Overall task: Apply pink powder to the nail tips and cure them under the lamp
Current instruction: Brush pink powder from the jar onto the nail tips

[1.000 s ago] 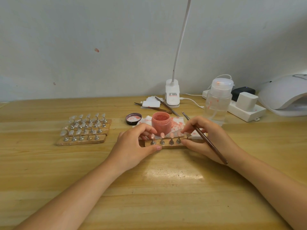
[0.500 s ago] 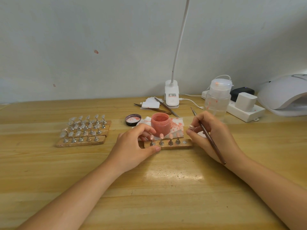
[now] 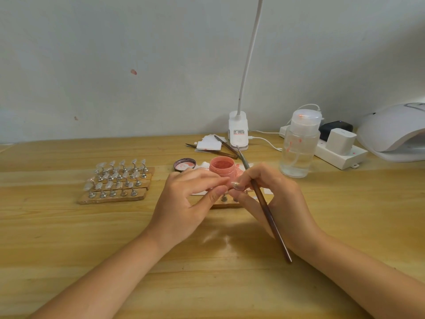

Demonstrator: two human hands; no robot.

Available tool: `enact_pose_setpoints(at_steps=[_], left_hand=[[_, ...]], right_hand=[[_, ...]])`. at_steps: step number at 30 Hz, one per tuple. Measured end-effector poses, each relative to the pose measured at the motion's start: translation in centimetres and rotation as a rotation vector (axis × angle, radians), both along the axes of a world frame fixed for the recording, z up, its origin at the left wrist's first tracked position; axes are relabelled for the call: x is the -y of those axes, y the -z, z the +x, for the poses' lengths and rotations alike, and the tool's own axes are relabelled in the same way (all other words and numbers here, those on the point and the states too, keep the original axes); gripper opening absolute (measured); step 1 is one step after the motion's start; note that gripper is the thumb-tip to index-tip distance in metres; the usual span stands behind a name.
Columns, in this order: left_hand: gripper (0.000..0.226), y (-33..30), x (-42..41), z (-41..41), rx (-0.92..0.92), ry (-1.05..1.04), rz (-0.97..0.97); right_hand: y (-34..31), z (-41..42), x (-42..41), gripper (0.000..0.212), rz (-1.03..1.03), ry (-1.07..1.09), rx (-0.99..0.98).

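Wooden surface [image 3: 69, 238] against a plain wall, curing lamp [image 3: 395, 132] far right. Both hands meet over the holder [image 3: 226, 204]: left hand [image 3: 184, 203] and right hand [image 3: 271, 199] pinch one nail tip [image 3: 236, 185], right also gripping a brush [image 3: 266, 208]. Powder jar [image 3: 222, 166] sits open just behind.

A wall [image 3: 138, 54] fills the far side. It is pale grey-white with a few small red marks. In front of it is a wood table [image 3: 57, 238] with light brown boards. A bright patch of light shines on the table near the middle.
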State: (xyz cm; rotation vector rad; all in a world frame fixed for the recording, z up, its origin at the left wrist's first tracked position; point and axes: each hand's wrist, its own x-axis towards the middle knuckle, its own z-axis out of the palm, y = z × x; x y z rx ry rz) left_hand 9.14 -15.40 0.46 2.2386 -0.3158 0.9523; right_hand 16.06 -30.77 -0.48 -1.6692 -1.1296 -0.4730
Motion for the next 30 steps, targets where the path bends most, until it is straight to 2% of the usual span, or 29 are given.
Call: enact_pose_setpoints(at_steps=[2, 6, 10, 17, 24, 27, 30], left_hand=[[0.018, 0.0, 0.3, -0.1, -0.023, 0.018, -0.046], [0.019, 0.0, 0.4, -0.4, -0.095, 0.078, -0.242], [0.018, -0.2, 0.5, -0.4, -0.158, 0.118, -0.315], [0.022, -0.7, 0.3, -0.6, -0.303, 0.261, -0.528], [0.024, -1.0, -0.2, -0.6, -0.472, 0.382, -0.644], [0.021, -1.1, -0.4, -0.6, -0.479, 0.409, -0.714], [0.021, -1.2, -0.7, -0.4, -0.425, 0.378, -0.835]], right_hand=[[0.0, 0.0, -0.1, 0.025, -0.023, -0.003, 0.023], [-0.3, -0.1, -0.1, 0.019, -0.033, -0.015, 0.026], [-0.4, -0.3, 0.0, 0.018, -0.006, -0.022, 0.040], [-0.9, -0.1, 0.2, 0.029, 0.017, -0.024, 0.043], [-1.3, -0.1, 0.4, 0.035, -0.015, 0.034, 0.022], [-1.6, -0.1, 0.4, 0.034, -0.031, 0.022, -0.010], [-1.7, 0.1, 0.6, 0.023, -0.012, -0.004, -0.092]])
